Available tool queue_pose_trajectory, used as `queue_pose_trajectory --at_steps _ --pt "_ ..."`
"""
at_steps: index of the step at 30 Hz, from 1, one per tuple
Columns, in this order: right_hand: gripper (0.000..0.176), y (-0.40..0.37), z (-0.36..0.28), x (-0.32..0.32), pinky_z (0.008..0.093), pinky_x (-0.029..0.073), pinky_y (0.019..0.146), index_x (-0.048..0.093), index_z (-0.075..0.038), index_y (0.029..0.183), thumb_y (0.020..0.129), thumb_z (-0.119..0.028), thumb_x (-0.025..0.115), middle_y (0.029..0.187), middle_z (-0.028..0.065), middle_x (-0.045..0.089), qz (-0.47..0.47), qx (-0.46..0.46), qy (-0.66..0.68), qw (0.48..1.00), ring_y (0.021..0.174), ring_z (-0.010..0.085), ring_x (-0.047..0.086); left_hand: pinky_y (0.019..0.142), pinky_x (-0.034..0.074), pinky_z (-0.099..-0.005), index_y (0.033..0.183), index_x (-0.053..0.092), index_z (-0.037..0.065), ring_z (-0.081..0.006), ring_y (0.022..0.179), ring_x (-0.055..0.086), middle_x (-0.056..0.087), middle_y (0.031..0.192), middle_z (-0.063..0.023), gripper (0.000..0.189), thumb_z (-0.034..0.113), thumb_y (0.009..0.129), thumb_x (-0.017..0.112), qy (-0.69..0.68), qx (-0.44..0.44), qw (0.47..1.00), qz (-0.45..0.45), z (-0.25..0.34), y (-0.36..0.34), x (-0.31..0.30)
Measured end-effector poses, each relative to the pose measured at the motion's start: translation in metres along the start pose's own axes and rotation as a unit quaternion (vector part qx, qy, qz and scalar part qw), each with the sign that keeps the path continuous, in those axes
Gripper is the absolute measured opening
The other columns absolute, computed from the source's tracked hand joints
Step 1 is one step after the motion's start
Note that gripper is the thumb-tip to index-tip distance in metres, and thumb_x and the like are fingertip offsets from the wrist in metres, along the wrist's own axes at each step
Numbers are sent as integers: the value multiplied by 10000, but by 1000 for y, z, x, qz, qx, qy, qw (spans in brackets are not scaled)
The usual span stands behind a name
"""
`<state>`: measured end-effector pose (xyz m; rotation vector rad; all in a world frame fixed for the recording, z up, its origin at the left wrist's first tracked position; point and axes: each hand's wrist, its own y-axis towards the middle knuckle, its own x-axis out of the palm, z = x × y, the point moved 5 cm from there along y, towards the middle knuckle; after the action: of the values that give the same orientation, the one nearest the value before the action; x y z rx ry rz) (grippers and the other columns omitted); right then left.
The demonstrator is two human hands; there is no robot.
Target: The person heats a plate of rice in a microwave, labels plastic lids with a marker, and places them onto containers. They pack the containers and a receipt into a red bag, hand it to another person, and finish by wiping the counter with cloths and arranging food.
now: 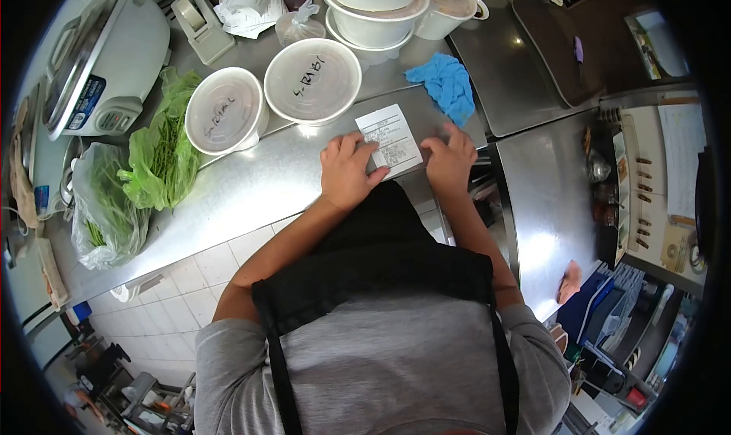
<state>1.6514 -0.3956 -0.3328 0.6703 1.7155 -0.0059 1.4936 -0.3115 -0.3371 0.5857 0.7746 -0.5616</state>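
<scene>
A printed paper receipt (390, 140) lies on the steel counter in front of me. My left hand (348, 168) rests at its left edge, with its fingers spread and touching the paper. Just off the receipt's right side is my right hand (451, 161), its fingers apart and slightly bent, holding nothing that I can see. A crumpled blue cloth (447, 87) lies beyond the right hand. Behind the left hand stand two lidded white tubs, a nearer tub (313, 81) and a left tub (225, 109), both with dark handwriting on their lids.
Bags of green vegetables (164, 149) and a large white cooker (114, 62) stand at the left. Stacked white tubs (377, 24), a tape dispenser (199, 24) and papers (250, 7) are at the back. A brown tray (544, 50) sits on the right-hand counter.
</scene>
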Motion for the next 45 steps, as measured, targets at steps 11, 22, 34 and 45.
queue_pose_trajectory --at_steps 11,22,34,45 --pt "165 -8 -34 6 437 287 841 602 -148 727 637 -36 519 1080 92 470 -5 -30 70 997 1012 311 404 771 318 -380 937 596 117 -262 978 395 458 1021 -53 420 277 569 723 5 -2 1000 -4 0 1 0" --pt "97 -3 -6 3 430 299 832 612 -147 700 646 -103 545 1101 88 466 19 -8 -17 1000 1011 299 404 796 309 -382 940 590 113 -262 992 388 454 1025 -57 417 279 579 718 -13 -6 1000 -15 -2 1 1" --pt "137 -3 8 -6 451 323 810 604 -149 739 651 -62 546 1083 103 482 26 -5 -10 1000 1012 316 429 788 310 -379 939 588 108 -258 987 388 454 1024 -57 425 273 572 723 -10 -2 1000 -17 -2 1 0" --pt "436 60 -93 -26 387 376 843 483 -90 1125 695 -82 553 1129 163 433 -92 -144 204 964 1015 334 446 796 309 -385 964 584 98 -272 997 385 452 1040 -82 395 296 634 676 -18 -30 998 -46 -5 2 3"
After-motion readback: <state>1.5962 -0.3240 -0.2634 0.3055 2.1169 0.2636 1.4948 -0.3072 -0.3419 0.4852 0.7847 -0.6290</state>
